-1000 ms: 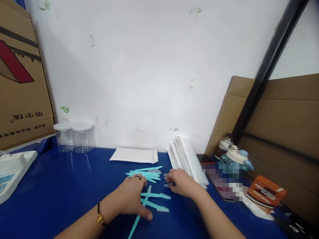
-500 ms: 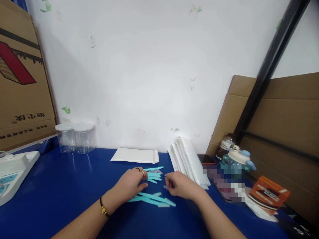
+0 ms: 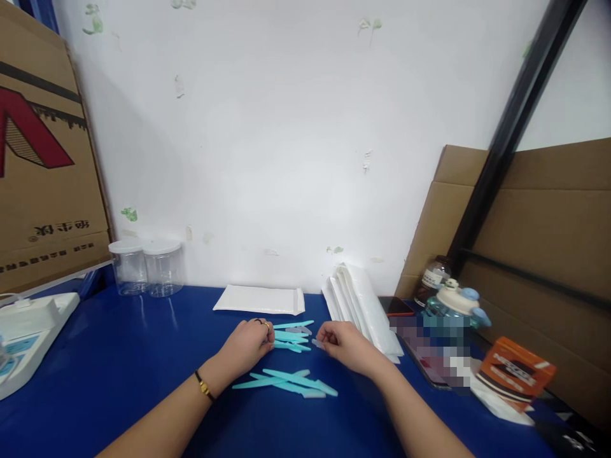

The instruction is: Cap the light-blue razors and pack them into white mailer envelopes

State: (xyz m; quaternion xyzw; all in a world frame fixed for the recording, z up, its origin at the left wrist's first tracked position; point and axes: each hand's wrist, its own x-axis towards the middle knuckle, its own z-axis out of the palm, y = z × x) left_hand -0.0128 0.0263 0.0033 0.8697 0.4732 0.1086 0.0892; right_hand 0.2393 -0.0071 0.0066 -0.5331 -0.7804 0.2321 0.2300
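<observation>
My left hand [image 3: 249,343] is closed over the handle ends of several turquoise eyebrow razors [image 3: 293,338], which fan out to the right on the table; its fingertips are partly hidden. Among those razors lies a translucent blade cap [image 3: 300,330]. Just to the right, my right hand [image 3: 344,343] has its fingers curled together on a small translucent cap [image 3: 317,343] that pokes out on the left side. Nearer to me, a second group of turquoise eyebrow razors [image 3: 291,383] lies crossed on the tabletop, touched by neither hand.
A white padded envelope [image 3: 260,299] lies by the wall, with a stack of white envelopes [image 3: 360,305] beside my right hand. Two clear jars [image 3: 163,273] and a power strip [image 3: 35,337] stand left. At right are a bottle [image 3: 453,312], a phone [image 3: 424,356] and an orange packet [image 3: 518,374].
My left hand has drawn back from the nearer razors to the farther pile. The nearer razors now lie gathered more sideways. My right hand stays close to its spot, fingers pinched on a cap.
</observation>
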